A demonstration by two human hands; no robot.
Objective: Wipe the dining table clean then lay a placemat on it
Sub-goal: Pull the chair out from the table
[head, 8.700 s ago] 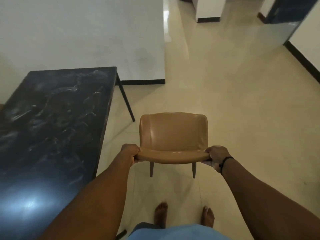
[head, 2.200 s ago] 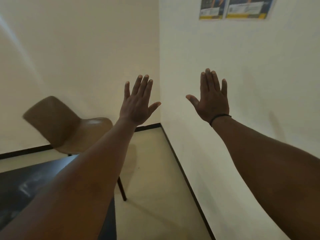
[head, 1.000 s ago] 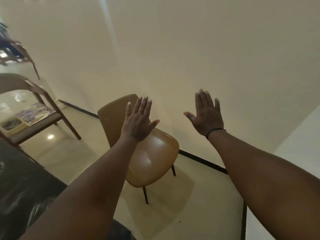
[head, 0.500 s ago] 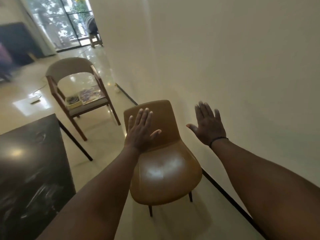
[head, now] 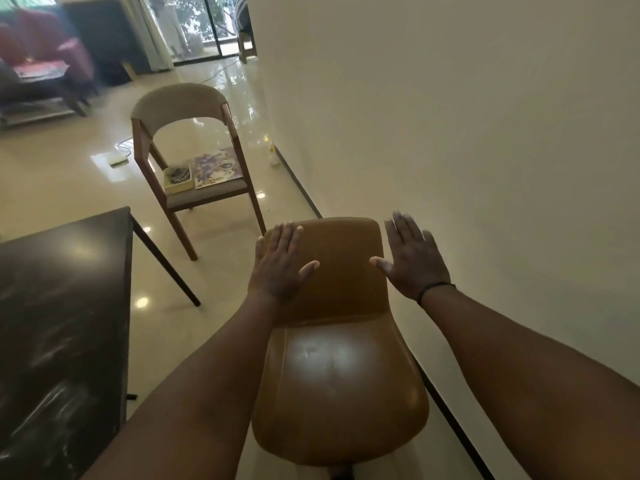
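Note:
The dark marble dining table (head: 59,306) fills the lower left, its top smeared with pale streaks. A patterned placemat (head: 216,167) lies on the seat of a wooden armchair (head: 180,102) beyond the table, beside a small tray (head: 177,175). My left hand (head: 278,263) and my right hand (head: 412,259) are held out flat with fingers spread, palms away from me, in front of the back of a tan leather chair (head: 339,375). Neither hand holds anything. I see no cloth.
A white wall (head: 467,133) with a dark skirting runs along the right, close to the tan chair. Glossy floor (head: 69,174) lies between table and armchair. Sofas (head: 38,60) and a glass door (head: 197,22) stand at the far end.
My view has swung left and down, from the wall corner to along the room; the tan chair now sits right below my raised open hands. Earlier I gripped that chair's back with both hands.

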